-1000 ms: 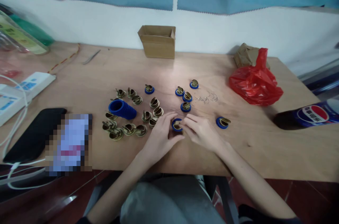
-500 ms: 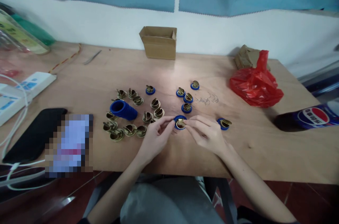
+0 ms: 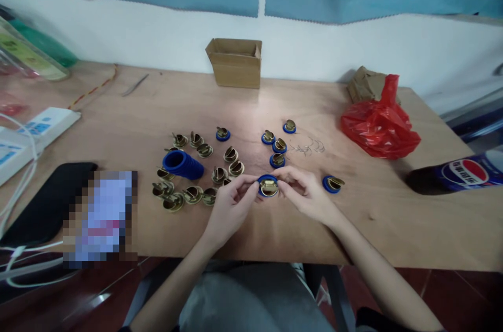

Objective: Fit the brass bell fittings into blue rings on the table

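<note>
Between my two hands is a round brass fitting with a blue ring (image 3: 268, 186) around its base, its inner side turned up toward me. My left hand (image 3: 234, 200) pinches its left edge between thumb and fingers. On the opposite edge, my right hand (image 3: 304, 191) grips with thumb and fingertips. To the left, several brass fittings without a ring (image 3: 193, 194) surround a leaning stack of blue rings (image 3: 183, 164). Several fittings wearing blue rings (image 3: 279, 145) sit just beyond my hands, and another ringed fitting (image 3: 332, 184) lies to the right.
Thin curved wire-like pieces (image 3: 308, 147) lie beyond my right hand. A cardboard box (image 3: 236, 65) stands at the back. On the right are a red plastic bag (image 3: 380, 130) and a cola bottle (image 3: 458, 172). Left are a black phone-like device (image 3: 49, 201), a blurred-out screen (image 3: 102, 217) and a power strip (image 3: 41, 130).
The held fitting now shows more of its inner side. My right fingers have shifted from over its front to its right edge; my left hand keeps its pinch.
</note>
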{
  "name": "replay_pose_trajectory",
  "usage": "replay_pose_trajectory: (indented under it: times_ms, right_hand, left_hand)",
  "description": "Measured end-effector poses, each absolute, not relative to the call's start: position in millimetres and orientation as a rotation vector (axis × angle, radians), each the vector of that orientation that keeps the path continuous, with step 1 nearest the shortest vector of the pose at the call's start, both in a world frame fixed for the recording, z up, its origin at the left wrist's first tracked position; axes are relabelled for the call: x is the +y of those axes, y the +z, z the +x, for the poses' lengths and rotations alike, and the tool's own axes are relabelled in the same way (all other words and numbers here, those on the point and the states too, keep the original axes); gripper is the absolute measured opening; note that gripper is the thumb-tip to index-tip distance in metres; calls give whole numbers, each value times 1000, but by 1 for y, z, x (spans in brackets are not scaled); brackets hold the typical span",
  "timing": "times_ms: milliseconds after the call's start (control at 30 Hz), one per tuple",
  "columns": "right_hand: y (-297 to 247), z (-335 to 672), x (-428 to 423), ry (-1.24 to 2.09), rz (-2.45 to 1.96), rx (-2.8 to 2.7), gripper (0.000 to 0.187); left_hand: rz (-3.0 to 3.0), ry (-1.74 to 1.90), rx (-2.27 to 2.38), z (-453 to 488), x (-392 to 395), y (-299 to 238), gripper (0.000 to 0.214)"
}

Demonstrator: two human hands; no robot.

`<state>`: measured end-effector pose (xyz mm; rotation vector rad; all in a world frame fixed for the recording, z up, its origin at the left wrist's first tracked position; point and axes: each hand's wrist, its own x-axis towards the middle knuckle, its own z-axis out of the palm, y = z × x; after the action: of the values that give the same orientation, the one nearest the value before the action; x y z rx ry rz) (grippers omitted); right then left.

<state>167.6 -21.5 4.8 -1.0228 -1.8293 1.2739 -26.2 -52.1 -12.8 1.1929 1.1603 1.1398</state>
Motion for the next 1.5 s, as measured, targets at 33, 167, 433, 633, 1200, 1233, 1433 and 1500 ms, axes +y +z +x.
replay_pose_trajectory:
  times_ms: [33, 167, 433, 633, 1200, 1233, 1433, 1500]
  right_hand:
    - [4, 168, -22, 1290, -1024, -1820, 15]
    - [2, 166, -22, 1300, -1057, -1784, 14]
    - [-6, 162, -21, 1273, -1130, -1698, 17]
    - [-12, 161, -18, 1414, -1101, -1600, 19]
    - [-8, 158, -24, 1476, -955, -1543, 22]
    - [-8, 159, -24, 1447, -967, -1555, 20]
    - [-12, 162, -21, 1375, -1046, -1628, 14]
    - [-14, 162, -20, 1364, -1062, -1659, 13]
  left_hand:
    - [1198, 1142, 1164, -26, -52, -13, 17]
    - [1230, 1138, 1181, -26, -53, -11, 16]
    - [1203, 1085, 1188, -25, -53, -13, 17]
    - [1079, 1084, 1039, -21, -52, -16, 24]
    - [1061, 1119, 1031, -20, -53, -21, 18]
    - [1072, 1126, 1024, -20, -53, -20, 17]
    - [1238, 1106, 1083, -24, -53, -20, 12]
    - [1294, 1095, 1126, -25, -53, -23, 13]
